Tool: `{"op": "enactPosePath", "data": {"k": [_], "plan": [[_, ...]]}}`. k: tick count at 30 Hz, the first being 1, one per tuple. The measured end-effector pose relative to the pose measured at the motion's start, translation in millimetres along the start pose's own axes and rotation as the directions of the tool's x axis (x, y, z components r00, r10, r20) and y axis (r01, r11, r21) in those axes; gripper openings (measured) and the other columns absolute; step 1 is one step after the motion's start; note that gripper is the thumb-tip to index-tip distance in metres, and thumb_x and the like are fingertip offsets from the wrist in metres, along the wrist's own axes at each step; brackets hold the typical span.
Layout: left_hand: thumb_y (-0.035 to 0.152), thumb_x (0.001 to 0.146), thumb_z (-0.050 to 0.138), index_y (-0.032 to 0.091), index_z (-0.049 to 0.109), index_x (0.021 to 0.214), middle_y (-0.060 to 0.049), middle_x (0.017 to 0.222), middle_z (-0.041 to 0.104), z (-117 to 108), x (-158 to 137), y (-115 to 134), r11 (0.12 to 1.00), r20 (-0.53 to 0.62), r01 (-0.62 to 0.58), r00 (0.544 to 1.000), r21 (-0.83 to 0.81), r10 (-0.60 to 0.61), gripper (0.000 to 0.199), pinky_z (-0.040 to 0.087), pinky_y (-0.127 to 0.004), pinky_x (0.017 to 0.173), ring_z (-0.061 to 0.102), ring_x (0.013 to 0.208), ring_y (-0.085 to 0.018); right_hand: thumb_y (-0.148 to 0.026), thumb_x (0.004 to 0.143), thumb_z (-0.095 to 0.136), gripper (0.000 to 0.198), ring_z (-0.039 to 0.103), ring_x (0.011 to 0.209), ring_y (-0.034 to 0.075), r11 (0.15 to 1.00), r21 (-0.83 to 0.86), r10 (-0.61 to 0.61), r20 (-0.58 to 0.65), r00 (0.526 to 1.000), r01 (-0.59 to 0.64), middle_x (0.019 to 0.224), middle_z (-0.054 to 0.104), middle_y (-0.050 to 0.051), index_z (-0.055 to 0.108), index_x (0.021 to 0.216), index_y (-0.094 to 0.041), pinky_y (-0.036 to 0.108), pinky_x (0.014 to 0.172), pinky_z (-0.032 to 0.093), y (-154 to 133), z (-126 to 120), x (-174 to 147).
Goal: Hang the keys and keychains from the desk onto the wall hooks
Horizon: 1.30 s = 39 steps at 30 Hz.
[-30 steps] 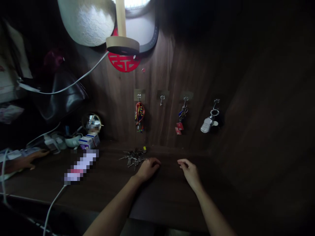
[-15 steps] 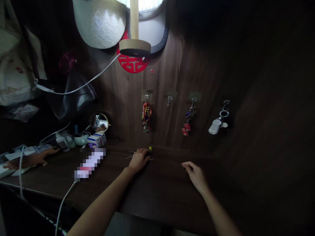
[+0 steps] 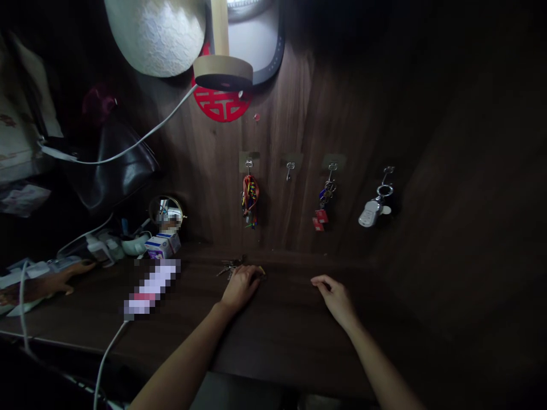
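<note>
My left hand rests low over a bunch of keys on the dark wooden tabletop, its fingers curled down on them. Several metal keys fan out to the left of the fingers, and a small yellow piece shows by the fingertips on the right. The hand covers the rest of the bunch. To the right, apart from the keys, my right hand is just above the tabletop. Its thumb and fingers are closed together, and nothing shows between them.
Along the wall hang a colourful keyring bundle, a bare hook, keys with red tags and a grey fob. On the left are a pixelated device with a white cable, a box and a round mirror. A lamp hangs above.
More of the keys show to the left of my left hand, and less of the yellow piece is visible. My right hand keeps much the same pose. The view has shifted slightly.
</note>
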<state>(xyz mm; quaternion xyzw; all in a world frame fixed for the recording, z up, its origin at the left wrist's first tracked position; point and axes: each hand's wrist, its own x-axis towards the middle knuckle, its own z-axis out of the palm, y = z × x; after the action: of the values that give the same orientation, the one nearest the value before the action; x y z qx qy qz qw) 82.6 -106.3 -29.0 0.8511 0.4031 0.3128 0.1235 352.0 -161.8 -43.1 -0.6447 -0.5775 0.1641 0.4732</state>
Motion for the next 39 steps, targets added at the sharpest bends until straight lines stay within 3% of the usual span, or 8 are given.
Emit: {"op": "enactPosePath", "data": {"k": [4,8,11,14,18,27,34,39], "plan": [[0.019,0.082,0.049,0.022,0.061,0.093,-0.004,0.094,0.067,-0.8,-2.2,8.7,1.0,0.026,0.0,1.0,-0.012,0.0,0.016,0.037,-0.037,0.092,0.058,0.092,-0.02,-0.032,0.074,0.05,0.019,0.065,0.079,0.023,0.997,0.053,-0.057,0.063,0.996,0.054,0.077,0.071,0.002,0.067,0.072,-0.025,0.036,0.076,0.045,-17.7,18.9,-1.7],[0.018,0.082,0.049,0.024,0.06,0.095,-0.001,0.095,0.067,-2.6,-2.0,12.5,0.997,0.051,-0.05,0.997,-0.062,0.053,0.017,0.026,-0.041,0.103,0.058,0.095,-0.018,-0.028,0.076,0.05,0.019,0.064,0.082,0.021,0.986,0.113,-0.14,0.161,0.977,0.123,0.084,0.07,0.002,0.068,0.08,-0.025,0.033,0.076,0.046,-43.3,47.2,-1.6],[0.018,0.083,0.049,0.024,0.058,0.095,0.0,0.097,0.067,-3.5,-2.6,11.4,0.992,0.015,-0.084,0.996,-0.092,0.086,0.017,0.024,-0.041,0.105,0.058,0.097,-0.017,-0.027,0.076,0.05,0.02,0.062,0.086,0.02,0.975,0.159,-0.184,0.21,0.96,0.152,0.091,0.07,0.002,0.067,0.086,-0.024,0.031,0.076,0.046,-57.1,65.8,-0.4],[0.019,0.084,0.048,0.023,0.057,0.097,0.0,0.096,0.067,-3.7,-2.7,9.7,0.99,-0.026,-0.082,0.997,-0.114,0.079,0.016,0.026,-0.04,0.104,0.059,0.095,-0.016,-0.029,0.077,0.05,0.018,0.062,0.076,0.018,0.966,0.207,-0.197,0.197,0.96,0.156,0.083,0.069,0.001,0.066,0.084,-0.023,0.028,0.07,0.046,-62.7,75.8,-0.7],[0.023,0.086,0.045,0.022,0.058,0.096,-0.003,0.094,0.067,-4.2,-1.0,9.2,0.989,-0.06,-0.055,0.997,-0.139,0.047,0.016,0.03,-0.04,0.101,0.059,0.093,-0.018,-0.038,0.077,0.054,0.019,0.058,0.059,0.015,0.949,0.306,-0.131,0.151,0.98,0.079,0.067,0.063,-0.001,0.062,0.075,-0.021,0.025,0.058,0.046,-63.1,76.5,-3.4],[0.029,0.088,0.044,0.022,0.061,0.094,-0.004,0.093,0.067,-4.1,0.7,14.6,0.981,-0.137,-0.007,0.99,-0.192,-0.02,0.019,0.04,-0.035,0.09,0.058,0.093,-0.02,-0.04,0.072,0.061,0.021,0.049,0.056,0.012,0.886,0.461,-0.019,0.136,0.99,-0.047,0.06,0.054,-0.003,0.06,0.069,-0.02,0.021,0.052,0.039,-70.3,68.3,-8.6],[0.03,0.088,0.045,0.022,0.059,0.099,-0.004,0.099,0.065,-4.0,-0.7,23.7,0.974,-0.177,-0.06,0.984,-0.219,0.021,0.019,0.04,-0.034,0.09,0.057,0.097,-0.019,-0.043,0.064,0.069,0.025,0.05,0.059,0.012,0.682,0.705,0.138,0.138,0.981,-0.196,0.065,0.055,-0.001,0.059,0.066,-0.019,0.02,0.048,0.039,-72.4,69.5,-7.3],[0.042,0.075,0.063,0.021,0.057,0.098,-0.004,0.096,0.065,4.5,-0.1,31.8,0.97,-0.17,-0.049,0.985,-0.236,0.008,0.033,0.041,-0.035,0.088,0.058,0.093,-0.02,-0.042,0.063,0.07,0.026,0.05,0.061,0.012,0.625,0.754,0.156,0.136,0.978,-0.205,0.064,0.054,-0.002,0.059,0.067,-0.019,0.022,0.052,0.042,-75.1,70.8,-7.3]]}}
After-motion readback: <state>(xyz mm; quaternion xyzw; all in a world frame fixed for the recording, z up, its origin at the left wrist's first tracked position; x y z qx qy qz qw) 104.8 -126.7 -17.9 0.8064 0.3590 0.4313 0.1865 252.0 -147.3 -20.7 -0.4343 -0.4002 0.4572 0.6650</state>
